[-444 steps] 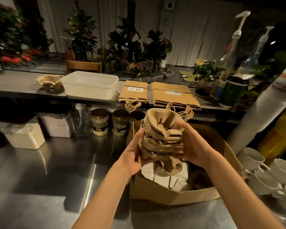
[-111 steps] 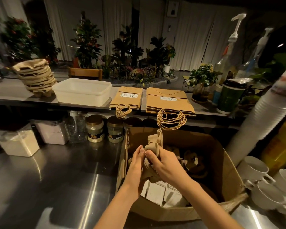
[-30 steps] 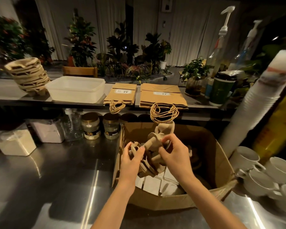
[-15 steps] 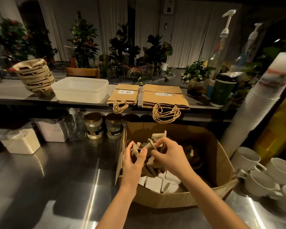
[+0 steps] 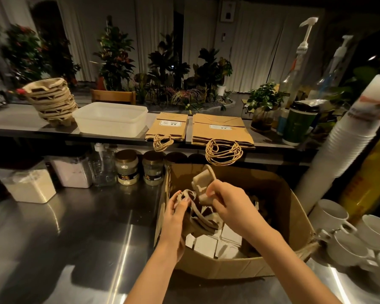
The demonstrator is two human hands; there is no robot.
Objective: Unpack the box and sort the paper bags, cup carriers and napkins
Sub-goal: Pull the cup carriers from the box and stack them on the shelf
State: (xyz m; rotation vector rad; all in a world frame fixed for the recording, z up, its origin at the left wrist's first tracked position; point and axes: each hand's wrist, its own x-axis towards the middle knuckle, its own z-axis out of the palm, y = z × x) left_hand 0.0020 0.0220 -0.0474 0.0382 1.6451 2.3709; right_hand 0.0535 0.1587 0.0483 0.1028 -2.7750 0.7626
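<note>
While a finished pile of pulp cup carriers (image 5: 53, 102) is being stored at the far left of the upper shelf (image 5: 13, 126), a white plastic tub (image 5: 111, 119) is being given the place just beside it. Two piles of flat kraft bags, the small paper bags (image 5: 168, 128) and then the large paper bags (image 5: 219, 131), are being left further right, their twine handles hanging over the edge.

Below, inside the open cardboard box (image 5: 294, 216), a loosely nested bunch of carriers (image 5: 203, 218) is being gripped from both sides. Its left rim is being wrapped by the curled fingers of the left hand (image 5: 177, 212), and its topmost piece is being pinched by the right hand (image 5: 230, 205). The bunch is being held tilted, its long axis rising away from the person, just above the white napkins (image 5: 206, 244) on the box floor.

The shelf pile is being judged the goal. It lies up and well to the left of both hands, the left hand being nearer, so a lift clear of the box wall and a leftward carry past the tub are being called for.
</note>
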